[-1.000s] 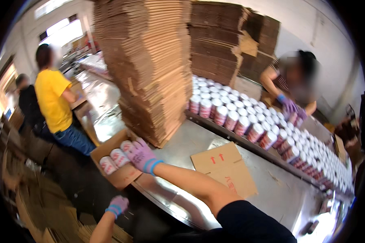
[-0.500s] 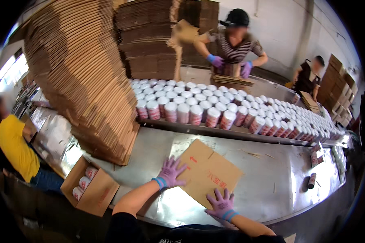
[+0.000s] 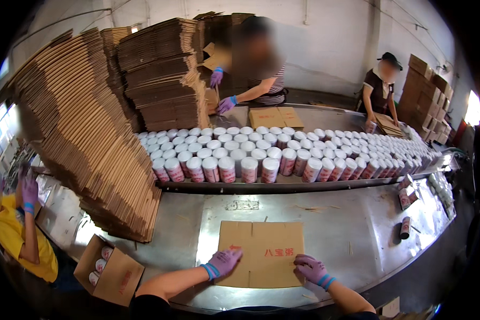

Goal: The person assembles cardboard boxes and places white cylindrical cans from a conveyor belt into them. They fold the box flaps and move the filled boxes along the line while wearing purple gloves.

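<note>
Flattened cardboard [image 3: 261, 258] is lying on the surface [image 3: 336, 234], left hand [image 3: 224, 262] resting on its left side, right hand [image 3: 312, 270] touching its right edge; I cannot tell whether either grip is clamping. Cans [image 3: 249, 170] are standing beyond.

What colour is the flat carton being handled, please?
The flat carton is brown with red print, head view.

Cannot make out, for blur, the head of the striped-shirt co-worker [image 3: 272, 89] at upper centre; nor that of the yellow-shirted co-worker [image 3: 37, 266], cut by the dark rim at far left. Cannot see the underside of the flat carton [image 3: 261, 245], lower centre, nor tell how the thumb of the right hand [image 3: 312, 270] lies. Cannot separate the distant cans [image 3: 405, 150] at right, too small. Cannot see whole sleeves [image 3: 149, 308], cropped by the lower edge.
</note>
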`<state>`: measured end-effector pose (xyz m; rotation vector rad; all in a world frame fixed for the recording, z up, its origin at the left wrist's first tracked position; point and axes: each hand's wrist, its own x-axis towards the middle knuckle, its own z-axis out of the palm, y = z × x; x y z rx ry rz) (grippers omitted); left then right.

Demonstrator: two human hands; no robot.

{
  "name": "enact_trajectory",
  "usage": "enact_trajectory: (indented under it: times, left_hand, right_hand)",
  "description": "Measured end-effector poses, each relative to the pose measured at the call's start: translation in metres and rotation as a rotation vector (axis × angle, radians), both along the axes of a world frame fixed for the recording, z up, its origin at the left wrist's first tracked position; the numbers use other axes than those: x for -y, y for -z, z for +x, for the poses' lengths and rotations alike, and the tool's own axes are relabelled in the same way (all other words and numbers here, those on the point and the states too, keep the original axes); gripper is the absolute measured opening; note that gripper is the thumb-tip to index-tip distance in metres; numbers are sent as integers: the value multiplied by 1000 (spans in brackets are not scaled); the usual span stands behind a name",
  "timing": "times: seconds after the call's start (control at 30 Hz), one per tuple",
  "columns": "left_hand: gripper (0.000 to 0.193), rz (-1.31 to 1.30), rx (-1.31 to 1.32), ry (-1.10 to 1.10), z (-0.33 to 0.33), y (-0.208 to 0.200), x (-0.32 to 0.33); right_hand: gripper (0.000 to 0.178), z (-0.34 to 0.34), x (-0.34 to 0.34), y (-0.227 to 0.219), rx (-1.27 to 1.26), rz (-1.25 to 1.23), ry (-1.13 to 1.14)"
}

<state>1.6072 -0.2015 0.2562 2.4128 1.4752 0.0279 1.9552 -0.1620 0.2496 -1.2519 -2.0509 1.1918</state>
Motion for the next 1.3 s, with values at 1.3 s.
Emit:
enact_trajectory:
  times: [1.3]
  left_hand:
    - [55,-45,1143,-375,15,-101,68]
  right_hand:
    - [49,-99,-49,-91,-663,-75,-118]
